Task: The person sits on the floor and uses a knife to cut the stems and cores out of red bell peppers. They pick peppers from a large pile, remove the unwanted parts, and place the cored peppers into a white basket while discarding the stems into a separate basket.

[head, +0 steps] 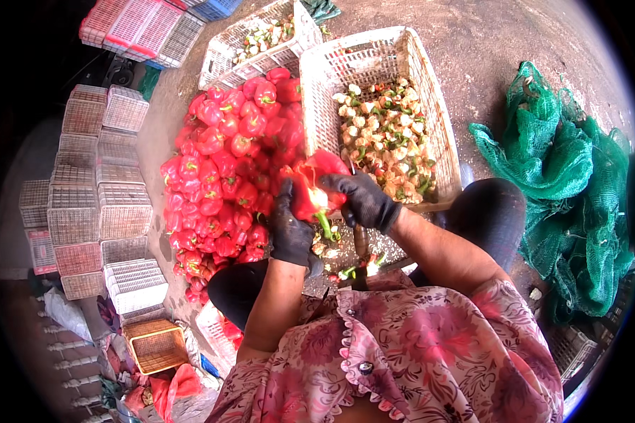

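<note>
A red bell pepper (325,164), torn open, is between my two gloved hands. Its pale seed core (317,198) shows, and the green stem (325,226) points down toward me. My left hand (291,227) grips the pepper's left side. On the other side, my right hand (365,196) presses thumb and fingers against the red flesh. A brown handle (360,240), apparently a knife's, juts out below the right palm; most of the blade is hidden. Beyond the right hand stands a white plastic crate (436,111) holding many cut-out pepper cores (383,137).
Whole red bell peppers (227,158) are heaped at left. Behind them stands another crate (217,71) with cores. Green netting (550,158) lies on the right. Stacked crates (74,214) line the far left, near a yellow-rimmed basket (156,346). Scraps (370,267) lie between my knees.
</note>
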`<state>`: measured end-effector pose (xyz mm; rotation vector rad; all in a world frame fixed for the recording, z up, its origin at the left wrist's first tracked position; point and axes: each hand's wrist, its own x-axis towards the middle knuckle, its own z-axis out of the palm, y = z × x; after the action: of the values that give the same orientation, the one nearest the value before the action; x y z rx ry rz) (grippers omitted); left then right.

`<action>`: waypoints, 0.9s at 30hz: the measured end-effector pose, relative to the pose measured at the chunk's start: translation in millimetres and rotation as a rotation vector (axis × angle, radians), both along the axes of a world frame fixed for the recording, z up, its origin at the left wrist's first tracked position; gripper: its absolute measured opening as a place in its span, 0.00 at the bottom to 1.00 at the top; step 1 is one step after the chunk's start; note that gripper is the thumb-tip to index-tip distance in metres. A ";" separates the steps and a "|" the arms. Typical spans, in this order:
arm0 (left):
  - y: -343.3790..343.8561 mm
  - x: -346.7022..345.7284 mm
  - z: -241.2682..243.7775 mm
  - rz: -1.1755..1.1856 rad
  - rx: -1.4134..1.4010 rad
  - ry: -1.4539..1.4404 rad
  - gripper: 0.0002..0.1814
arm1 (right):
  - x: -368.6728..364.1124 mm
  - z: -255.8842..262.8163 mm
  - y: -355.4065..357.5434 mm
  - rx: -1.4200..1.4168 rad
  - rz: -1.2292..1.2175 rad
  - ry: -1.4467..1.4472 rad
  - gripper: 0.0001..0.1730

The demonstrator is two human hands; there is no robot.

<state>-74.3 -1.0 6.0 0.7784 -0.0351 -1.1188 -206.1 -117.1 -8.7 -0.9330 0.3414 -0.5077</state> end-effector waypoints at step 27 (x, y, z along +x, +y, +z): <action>-14.4 -45.8 23.3 0.070 0.242 -0.823 0.27 | -2.0 26.8 12.6 -0.249 -0.052 0.366 0.32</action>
<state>-120.1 -15.4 29.3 1.4059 -0.5660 -0.6799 -208.1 -104.5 18.1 -1.2647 0.6448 -0.4318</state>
